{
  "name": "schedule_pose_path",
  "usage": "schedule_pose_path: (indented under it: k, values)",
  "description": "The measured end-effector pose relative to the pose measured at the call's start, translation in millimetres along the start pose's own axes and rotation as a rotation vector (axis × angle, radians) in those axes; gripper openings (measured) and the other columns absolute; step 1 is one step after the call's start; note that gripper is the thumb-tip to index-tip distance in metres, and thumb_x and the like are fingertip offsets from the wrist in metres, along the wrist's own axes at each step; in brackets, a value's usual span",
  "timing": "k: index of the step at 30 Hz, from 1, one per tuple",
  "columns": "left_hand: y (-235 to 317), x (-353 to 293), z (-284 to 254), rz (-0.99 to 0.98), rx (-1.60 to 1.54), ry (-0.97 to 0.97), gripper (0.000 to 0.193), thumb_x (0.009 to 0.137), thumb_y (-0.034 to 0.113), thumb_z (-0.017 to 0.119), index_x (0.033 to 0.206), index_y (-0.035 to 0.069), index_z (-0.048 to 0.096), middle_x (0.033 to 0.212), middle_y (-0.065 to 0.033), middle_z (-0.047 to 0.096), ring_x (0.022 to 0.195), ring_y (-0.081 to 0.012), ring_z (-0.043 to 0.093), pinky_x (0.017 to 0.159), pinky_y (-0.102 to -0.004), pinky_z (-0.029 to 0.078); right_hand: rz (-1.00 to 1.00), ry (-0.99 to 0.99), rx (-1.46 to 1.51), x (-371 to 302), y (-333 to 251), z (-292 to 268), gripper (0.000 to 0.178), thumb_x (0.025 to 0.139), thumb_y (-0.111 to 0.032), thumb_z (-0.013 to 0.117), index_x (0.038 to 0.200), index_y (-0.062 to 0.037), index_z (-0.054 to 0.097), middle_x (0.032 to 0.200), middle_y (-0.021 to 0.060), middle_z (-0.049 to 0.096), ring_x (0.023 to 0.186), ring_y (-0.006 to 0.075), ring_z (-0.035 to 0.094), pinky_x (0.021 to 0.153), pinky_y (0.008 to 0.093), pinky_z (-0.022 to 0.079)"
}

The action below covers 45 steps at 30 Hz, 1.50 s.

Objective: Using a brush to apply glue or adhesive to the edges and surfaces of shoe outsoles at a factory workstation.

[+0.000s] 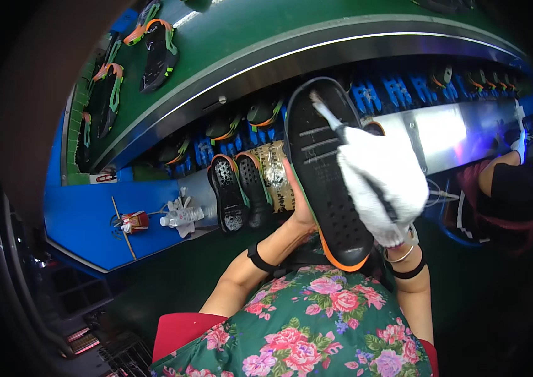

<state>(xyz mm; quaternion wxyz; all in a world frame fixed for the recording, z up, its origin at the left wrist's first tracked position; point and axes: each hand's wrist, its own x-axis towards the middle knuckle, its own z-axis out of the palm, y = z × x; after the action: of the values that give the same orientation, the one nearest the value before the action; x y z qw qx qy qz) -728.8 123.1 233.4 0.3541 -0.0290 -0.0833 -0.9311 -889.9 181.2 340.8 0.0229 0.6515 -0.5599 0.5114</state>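
My left hand (302, 207) grips a black shoe sole (324, 166) along its left edge, fingers mostly behind it. The sole stands nearly upright before me, its inner face toward me, with small holes near the heel and an orange and green edge. In a white glove, my right hand (382, 179) is closed over the sole's right side. A slim, pale, brush-like tool (327, 115) sticks out from it, its tip against the upper part of the sole. Two more black soles (230, 195) lean side by side to the left, beside brown printed wrapping (274, 173).
A green conveyor belt (241, 31) with a metal edge crosses the far side, carrying soles (158, 56). Under it, a rack (204, 151) holds several soles. On a blue table (91, 213) are a clear bottle (182, 217), a small red container (133, 221) and a stick. Another person (508, 195) sits at right.
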Motion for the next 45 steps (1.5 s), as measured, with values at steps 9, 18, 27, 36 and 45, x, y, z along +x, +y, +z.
schedule_pose_path:
  k: [9, 18, 27, 36, 45]
  values:
    - [7, 9, -4, 0.149, 0.665, 0.416, 0.099, 0.096, 0.087, 0.019, 0.163, 0.016, 0.034, 0.16, -0.0064, 0.046, 0.144, -0.027, 0.048, 0.123, -0.0467, 0.036, 0.016, 0.023, 0.145, -2, 4, 3, 0.035, 0.082, -0.005, 0.079, 0.117, -0.0045, 0.077, 0.115, 0.0104, 0.077, 0.1, 0.0294, 0.073, 0.085, 0.0407, 0.058]
    - [15, -2, -18, -0.117, 0.397, 0.181, 0.103, 0.093, 0.09, 0.019, 0.158, 0.014, 0.041, 0.152, -0.0094, 0.054, 0.138, -0.0297, 0.054, 0.119, -0.0466, 0.041, 0.011, -0.076, 0.354, -6, 0, -3, 0.04, 0.081, -0.005, 0.076, 0.121, -0.0053, 0.076, 0.113, 0.0118, 0.076, 0.102, 0.0306, 0.072, 0.087, 0.0421, 0.058]
    - [21, -8, -20, -0.149, 0.313, 0.157, 0.106, 0.091, 0.092, 0.019, 0.156, 0.012, 0.045, 0.148, -0.0111, 0.058, 0.135, -0.031, 0.057, 0.117, -0.0469, 0.044, -0.003, -0.103, 0.499, -5, 3, 1, 0.035, 0.077, -0.006, 0.081, 0.112, -0.0075, 0.08, 0.104, 0.0098, 0.078, 0.088, 0.0273, 0.073, 0.077, 0.036, 0.059]
    - [24, -7, 9, -0.22, 0.76, 0.424, 0.121, 0.083, 0.099, 0.027, 0.158, 0.005, 0.039, 0.148, -0.0216, 0.055, 0.13, -0.0372, 0.06, 0.114, -0.0521, 0.047, -0.102, -0.166, 0.405, -18, 2, -1, 0.039, 0.08, -0.001, 0.076, 0.118, -0.0074, 0.078, 0.115, 0.0105, 0.077, 0.095, 0.028, 0.074, 0.08, 0.0381, 0.059]
    - [27, 20, 5, -0.163, 0.23, 0.261, 0.126, 0.076, 0.104, 0.024, 0.146, 0.003, 0.05, 0.122, -0.0238, 0.066, 0.1, -0.0355, 0.07, 0.09, -0.0477, 0.059, -0.073, -0.083, 0.305, -30, 1, 2, 0.036, 0.076, -0.002, 0.078, 0.111, -0.0063, 0.08, 0.115, 0.0135, 0.078, 0.098, 0.0293, 0.075, 0.086, 0.0393, 0.059]
